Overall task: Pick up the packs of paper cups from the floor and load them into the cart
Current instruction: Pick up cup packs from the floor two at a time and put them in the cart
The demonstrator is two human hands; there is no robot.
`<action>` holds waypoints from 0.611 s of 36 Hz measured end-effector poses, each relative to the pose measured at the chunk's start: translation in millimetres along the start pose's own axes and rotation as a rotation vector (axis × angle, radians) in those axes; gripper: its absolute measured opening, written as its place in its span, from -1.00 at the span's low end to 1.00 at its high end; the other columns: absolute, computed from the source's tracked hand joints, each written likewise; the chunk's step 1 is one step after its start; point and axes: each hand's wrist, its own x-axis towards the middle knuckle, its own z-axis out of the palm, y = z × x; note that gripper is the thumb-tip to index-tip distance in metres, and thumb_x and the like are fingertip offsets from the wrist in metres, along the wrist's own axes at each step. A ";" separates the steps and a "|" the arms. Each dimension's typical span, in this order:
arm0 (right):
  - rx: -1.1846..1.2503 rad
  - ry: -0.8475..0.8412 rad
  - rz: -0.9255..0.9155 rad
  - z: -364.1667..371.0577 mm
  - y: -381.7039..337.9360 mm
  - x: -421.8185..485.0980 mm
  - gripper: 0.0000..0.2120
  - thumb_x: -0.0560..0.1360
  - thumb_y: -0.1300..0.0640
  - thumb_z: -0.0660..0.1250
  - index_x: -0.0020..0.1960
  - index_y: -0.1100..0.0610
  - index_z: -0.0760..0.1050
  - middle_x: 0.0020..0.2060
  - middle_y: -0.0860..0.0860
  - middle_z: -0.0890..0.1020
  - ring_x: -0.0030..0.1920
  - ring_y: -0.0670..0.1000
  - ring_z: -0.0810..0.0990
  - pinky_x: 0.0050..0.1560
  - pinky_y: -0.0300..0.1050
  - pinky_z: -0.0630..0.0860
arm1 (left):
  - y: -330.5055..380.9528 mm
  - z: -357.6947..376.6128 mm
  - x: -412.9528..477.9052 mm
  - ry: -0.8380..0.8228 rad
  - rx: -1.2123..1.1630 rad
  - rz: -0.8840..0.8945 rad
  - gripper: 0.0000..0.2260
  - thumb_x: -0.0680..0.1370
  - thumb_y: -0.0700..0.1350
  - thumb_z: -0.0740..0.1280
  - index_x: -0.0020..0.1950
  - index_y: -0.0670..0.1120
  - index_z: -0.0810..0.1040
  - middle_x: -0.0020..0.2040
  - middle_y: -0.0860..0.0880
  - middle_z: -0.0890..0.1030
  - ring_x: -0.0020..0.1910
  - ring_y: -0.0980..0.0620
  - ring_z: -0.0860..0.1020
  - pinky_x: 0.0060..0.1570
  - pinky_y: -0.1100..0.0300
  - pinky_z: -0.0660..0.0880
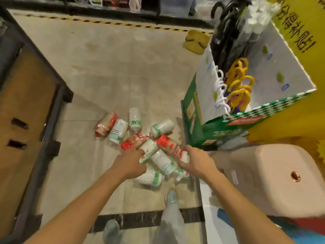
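Beige tiled floor (105,76) across most of the frame, crossed by a dark stripe (140,219) near the bottom edge and by yellow-and-black hazard tape (123,23) along the top. Heaped on it at the centre, just left of a green-and-white display box (211,132): packs of paper cups (163,161), clear sleeves with green or red labels, lying criss-cross and touching one another. Standing along the left edge, well apart from the heap: cart (58,106) with a dark metal frame and a cardboard lining (26,88).

Reaching down from the lower part of the frame, two bare forearms. Left hand (131,162) at the lower left side of the heap, thumb and fingers spread apart on either side of the near end of a white pack (149,148); too blurred to tell whether clamped on it or merely touching. Right hand (197,161) at the lower right side of the heap, back upward, fingers bent down over another white pack (184,156) next to a red-labelled pack (168,143); fingertips hidden, so impossible to tell whether closed on anything.

Below the hands, grey shoes (172,196) and pale trouser legs on the tiles. Yellow hooked handles (239,85) sticking up inside the display box at the upper right
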 end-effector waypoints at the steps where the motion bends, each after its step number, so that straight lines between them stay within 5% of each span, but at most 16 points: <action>1: 0.006 -0.020 -0.004 7.5 8.1 21.1 -0.46 0.51 -0.18 0.38 0.41 0.01 0.42 0.24 0.05 0.62 0.20 0.14 0.61 0.11 0.06 0.58 | 0.2 12.1 17.5 -0.023 0.004 -0.017 -0.50 0.48 0.11 0.34 0.40 0.03 0.43 0.32 -0.03 0.53 0.24 -0.11 0.53 0.12 0.00 0.53; 14: 0.104 -0.193 0.069 219.3 102.0 264.9 -0.43 0.54 -0.18 0.38 0.46 0.04 0.39 0.32 0.09 0.57 0.31 0.16 0.55 0.22 0.07 0.53 | -70.7 224.4 239.5 -0.213 0.054 -0.174 -0.42 0.52 0.19 0.31 0.50 0.04 0.32 0.33 -0.04 0.49 0.25 -0.09 0.51 0.16 0.04 0.49; 17: 0.099 -0.217 0.099 272.4 117.2 307.0 -0.37 0.54 -0.22 0.38 0.50 0.03 0.35 0.36 0.08 0.53 0.34 0.14 0.53 0.19 0.03 0.47 | -99.1 278.6 274.9 -0.218 0.172 -0.118 -0.47 0.52 0.18 0.32 0.45 0.04 0.37 0.30 -0.02 0.51 0.23 -0.06 0.51 0.19 0.04 0.47; 22: 0.108 -0.232 0.127 355.7 141.4 374.4 -0.27 0.50 -0.17 0.44 0.55 0.07 0.29 0.45 0.12 0.45 0.41 0.19 0.46 0.31 0.13 0.49 | -119.7 371.7 337.6 -0.254 0.344 0.066 -0.31 0.52 0.17 0.34 0.57 -0.02 0.21 0.50 -0.11 0.32 0.49 -0.17 0.28 0.46 -0.07 0.20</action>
